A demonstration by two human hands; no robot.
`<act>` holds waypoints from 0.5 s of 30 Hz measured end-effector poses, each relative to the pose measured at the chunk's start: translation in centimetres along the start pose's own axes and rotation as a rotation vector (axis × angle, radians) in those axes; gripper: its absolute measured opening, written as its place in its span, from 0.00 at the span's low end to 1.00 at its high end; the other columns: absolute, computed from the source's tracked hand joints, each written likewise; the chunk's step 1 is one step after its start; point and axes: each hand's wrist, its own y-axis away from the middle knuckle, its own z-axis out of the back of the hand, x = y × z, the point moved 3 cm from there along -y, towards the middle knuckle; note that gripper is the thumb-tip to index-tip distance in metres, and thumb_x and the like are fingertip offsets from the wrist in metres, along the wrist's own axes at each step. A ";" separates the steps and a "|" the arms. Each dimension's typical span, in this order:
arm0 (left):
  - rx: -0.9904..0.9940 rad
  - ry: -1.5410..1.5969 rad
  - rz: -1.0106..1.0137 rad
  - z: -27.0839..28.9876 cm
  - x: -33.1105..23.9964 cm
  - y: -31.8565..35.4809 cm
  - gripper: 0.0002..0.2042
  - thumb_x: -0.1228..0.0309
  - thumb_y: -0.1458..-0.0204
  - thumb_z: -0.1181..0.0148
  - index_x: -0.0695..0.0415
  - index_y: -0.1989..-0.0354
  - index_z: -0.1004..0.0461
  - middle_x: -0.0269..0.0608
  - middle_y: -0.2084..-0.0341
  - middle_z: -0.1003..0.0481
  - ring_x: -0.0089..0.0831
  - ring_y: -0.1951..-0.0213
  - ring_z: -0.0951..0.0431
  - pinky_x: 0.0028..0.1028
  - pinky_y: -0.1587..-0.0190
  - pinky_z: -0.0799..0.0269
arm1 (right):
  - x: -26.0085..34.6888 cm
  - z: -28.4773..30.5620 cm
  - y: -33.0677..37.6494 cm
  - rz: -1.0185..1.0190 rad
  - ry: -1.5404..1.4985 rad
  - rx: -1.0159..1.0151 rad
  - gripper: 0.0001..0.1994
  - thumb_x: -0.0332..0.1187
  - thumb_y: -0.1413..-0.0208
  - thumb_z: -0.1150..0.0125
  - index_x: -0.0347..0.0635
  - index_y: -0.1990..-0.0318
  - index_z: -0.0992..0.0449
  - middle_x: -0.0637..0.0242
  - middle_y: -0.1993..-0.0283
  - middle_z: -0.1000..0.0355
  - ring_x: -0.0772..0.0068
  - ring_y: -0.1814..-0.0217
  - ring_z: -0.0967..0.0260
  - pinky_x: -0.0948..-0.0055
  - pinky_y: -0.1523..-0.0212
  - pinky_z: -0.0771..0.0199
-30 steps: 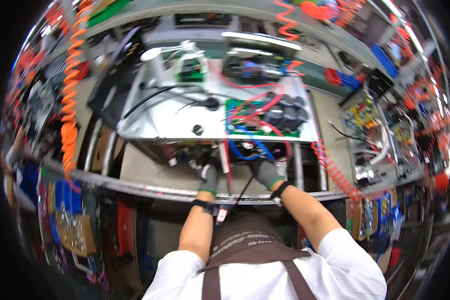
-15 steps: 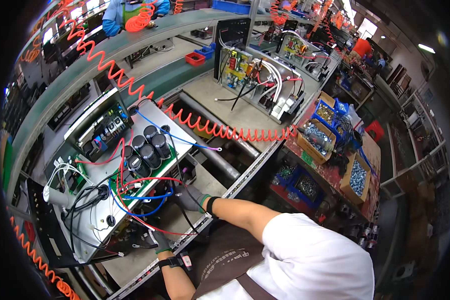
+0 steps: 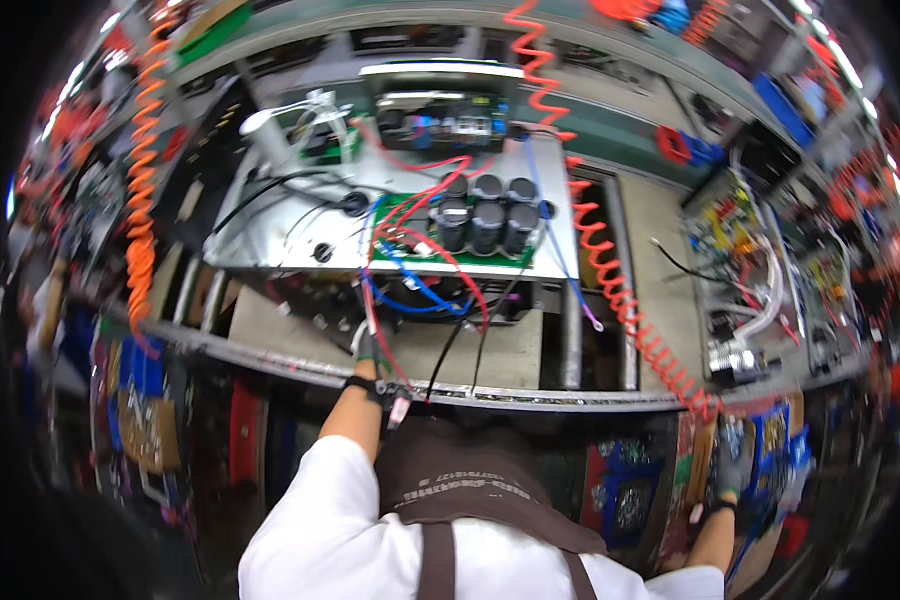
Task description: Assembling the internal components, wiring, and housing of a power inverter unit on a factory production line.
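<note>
My left hand [image 3: 367, 345], in a grey glove, is at the front side of a white metal chassis [image 3: 300, 240], beside hanging red cables [image 3: 372, 300] and blue cables [image 3: 410, 303]. Its fingers are partly hidden and blurred. My right hand [image 3: 732, 472], also gloved, is reached out low on the right, over a box of small metal parts [image 3: 732, 437]; motion smears its fingers. On the chassis stand several black capacitors [image 3: 486, 225] on a green circuit board [image 3: 515, 257]. Behind them is an upright module [image 3: 445, 120] with exposed components.
A coiled orange air hose [image 3: 610, 275] runs down to the parts boxes. Another orange hose [image 3: 142, 200] hangs at left. Blue bins [image 3: 630, 495] of small parts sit below the conveyor edge [image 3: 530, 402]. A second wired unit [image 3: 745, 270] stands at right on the line.
The view has swung round and is blurred. My right hand has left the chassis front and moved far right to the parts boxes. My left hand stays near the cables.
</note>
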 end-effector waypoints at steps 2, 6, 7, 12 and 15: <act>-0.035 0.003 0.013 -0.7 -1.1 2.0 0.14 0.67 0.46 0.46 0.59 0.54 0.26 0.47 0.64 0.24 0.40 0.60 0.24 0.37 0.55 0.29 | -4.0 -2.0 -0.6 -0.050 -0.052 0.342 0.23 0.39 0.47 0.39 0.39 0.44 0.29 0.50 0.53 0.24 0.49 0.55 0.27 0.61 0.52 0.30; -0.090 0.022 0.038 -2.4 -2.5 4.6 0.13 0.66 0.46 0.46 0.59 0.55 0.26 0.48 0.65 0.24 0.40 0.61 0.24 0.37 0.57 0.28 | -4.2 -2.5 -1.3 0.183 -0.086 0.547 0.26 0.41 0.45 0.41 0.39 0.41 0.35 0.56 0.43 0.35 0.62 0.47 0.39 0.67 0.46 0.37; -0.091 0.028 0.047 -2.7 -2.9 5.0 0.13 0.66 0.47 0.45 0.59 0.56 0.26 0.48 0.66 0.24 0.40 0.62 0.24 0.37 0.57 0.28 | -3.8 -1.6 -1.9 0.221 0.178 0.604 0.38 0.44 0.48 0.36 0.42 0.31 0.44 0.56 0.27 0.46 0.62 0.27 0.48 0.71 0.33 0.45; -0.085 0.077 0.066 -3.3 -5.2 5.6 0.12 0.65 0.47 0.44 0.59 0.58 0.26 0.49 0.67 0.24 0.40 0.64 0.23 0.37 0.59 0.27 | -0.1 1.8 -0.5 0.027 -0.008 0.398 0.32 0.41 0.47 0.37 0.37 0.37 0.37 0.54 0.37 0.36 0.56 0.36 0.39 0.63 0.36 0.42; -0.052 0.113 0.068 -3.9 -6.2 5.3 0.12 0.65 0.47 0.44 0.59 0.59 0.26 0.50 0.68 0.24 0.40 0.65 0.22 0.37 0.60 0.26 | 3.7 2.4 1.3 0.052 -0.149 0.241 0.28 0.41 0.47 0.38 0.36 0.41 0.35 0.54 0.42 0.34 0.57 0.41 0.37 0.63 0.40 0.39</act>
